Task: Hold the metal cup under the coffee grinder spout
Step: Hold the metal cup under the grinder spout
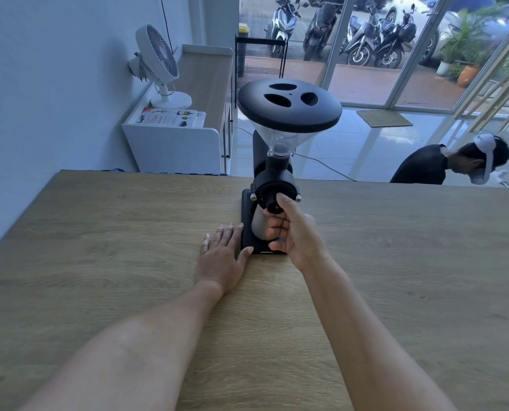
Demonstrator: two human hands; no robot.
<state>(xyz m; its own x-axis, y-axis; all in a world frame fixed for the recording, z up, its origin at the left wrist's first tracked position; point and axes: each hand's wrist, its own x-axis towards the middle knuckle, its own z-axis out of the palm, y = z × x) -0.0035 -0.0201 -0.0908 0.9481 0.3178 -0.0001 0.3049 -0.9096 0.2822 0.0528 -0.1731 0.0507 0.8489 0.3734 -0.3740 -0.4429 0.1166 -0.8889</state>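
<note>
A black coffee grinder (277,179) with a clear hopper and a black lid stands on the wooden table (99,262), on its black base. Under the round grinding head, a metal cup (258,225) is held upright above the base. My right hand (291,232) is wrapped around the cup from the right, thumb up against the grinder's front knob. Flat on the table, fingers spread, my left hand (222,256) rests with its thumb touching the left front corner of the base. The spout itself is hidden behind the grinding head and my hand.
Beyond the table's far edge a white cabinet (173,143) carries a white fan (158,63) and magazines. A person in a black shirt (442,164) bends down at the far right. Glass doors at the back show parked motorbikes outside.
</note>
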